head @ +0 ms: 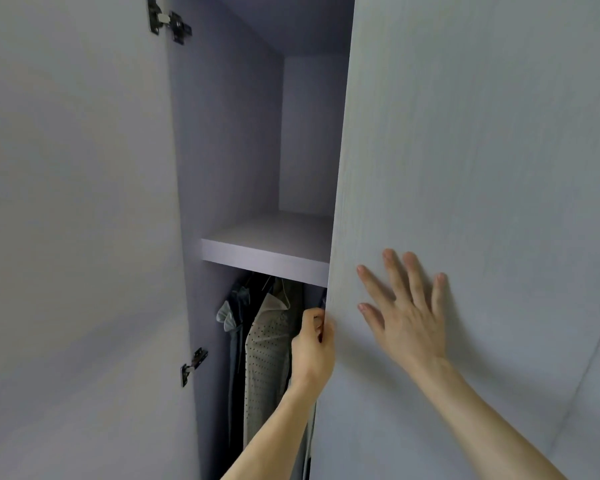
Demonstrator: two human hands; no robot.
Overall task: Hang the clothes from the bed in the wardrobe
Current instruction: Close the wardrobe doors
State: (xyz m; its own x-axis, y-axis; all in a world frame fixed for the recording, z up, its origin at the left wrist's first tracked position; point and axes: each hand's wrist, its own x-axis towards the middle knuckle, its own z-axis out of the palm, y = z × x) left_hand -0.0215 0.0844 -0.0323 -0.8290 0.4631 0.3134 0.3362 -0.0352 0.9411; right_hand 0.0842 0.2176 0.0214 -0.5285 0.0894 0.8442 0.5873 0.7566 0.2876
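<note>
While left hand (312,344) grips the door edge (338,202) beside clothes (267,341), right hand (406,317) presses flat.

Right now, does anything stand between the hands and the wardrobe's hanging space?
Yes. The right door covers most of the space under the shelf; the left hand grips its edge, the right hand lies flat on its face. Clothes already hang in the open gap.

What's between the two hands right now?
Head view: only the edge and bare panel of the wardrobe door, with the left hand gripping that edge and the right hand flat on it.
</note>
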